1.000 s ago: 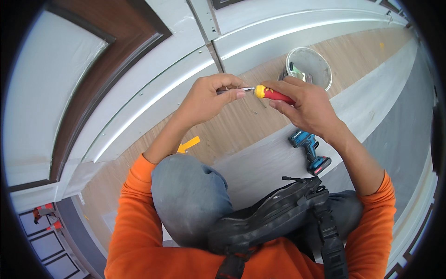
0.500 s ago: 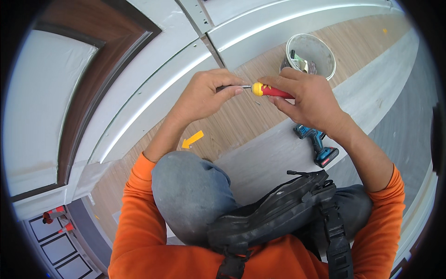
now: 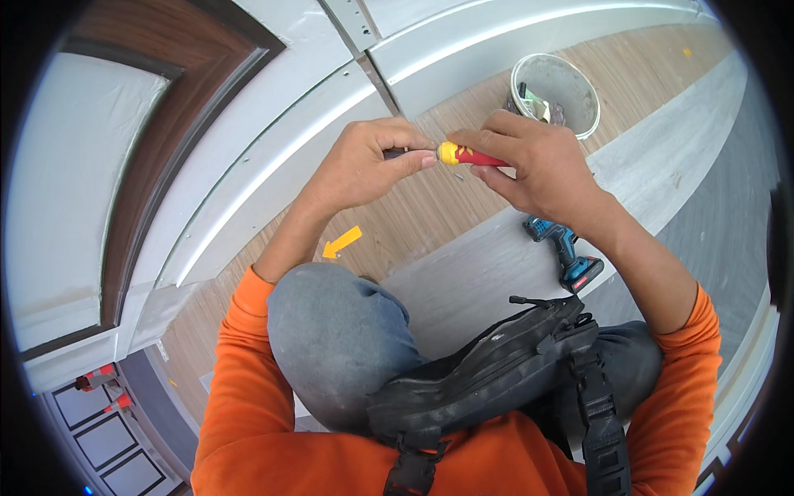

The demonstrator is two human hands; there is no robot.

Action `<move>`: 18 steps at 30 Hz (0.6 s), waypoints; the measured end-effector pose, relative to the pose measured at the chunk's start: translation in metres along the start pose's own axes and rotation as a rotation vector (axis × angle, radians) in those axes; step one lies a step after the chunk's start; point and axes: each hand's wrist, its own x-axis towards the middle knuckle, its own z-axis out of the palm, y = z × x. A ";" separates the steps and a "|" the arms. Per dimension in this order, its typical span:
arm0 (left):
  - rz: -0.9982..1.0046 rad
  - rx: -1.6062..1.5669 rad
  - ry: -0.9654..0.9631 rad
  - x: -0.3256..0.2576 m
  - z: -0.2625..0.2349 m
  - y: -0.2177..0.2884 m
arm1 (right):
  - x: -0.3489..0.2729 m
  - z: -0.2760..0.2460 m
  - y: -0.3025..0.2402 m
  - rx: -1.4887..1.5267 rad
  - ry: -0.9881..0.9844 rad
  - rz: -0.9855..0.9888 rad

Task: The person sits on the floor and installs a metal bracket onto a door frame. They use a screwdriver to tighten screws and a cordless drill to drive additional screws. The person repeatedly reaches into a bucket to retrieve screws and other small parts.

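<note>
Both hands raised over the wood-look floor [image 3: 430,215]. Right hand [image 3: 538,165] grips the red-and-yellow screwdriver [image 3: 463,155] by its handle. Left hand [image 3: 364,165] pinches the dark shaft end. 1 white bucket [image 3: 558,91] beyond the hands; blue cordless drill [image 3: 566,252] lying below the right wrist.

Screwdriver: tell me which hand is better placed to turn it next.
Right, probably. The right hand already wraps the red and yellow handle of the screwdriver, where turning force goes in. The left hand only pinches the dark shaft end between its fingertips, better suited to steadying it.
</note>
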 end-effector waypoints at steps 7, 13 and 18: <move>-0.009 -0.943 0.170 0.001 -0.018 -0.021 | 0.001 0.021 -0.010 0.328 0.173 0.138; -0.095 -1.196 0.104 0.035 -0.018 -0.031 | 0.030 0.022 -0.033 0.405 0.196 0.362; -0.400 -1.060 0.096 0.060 -0.013 -0.012 | 0.057 0.026 -0.038 0.960 0.061 0.940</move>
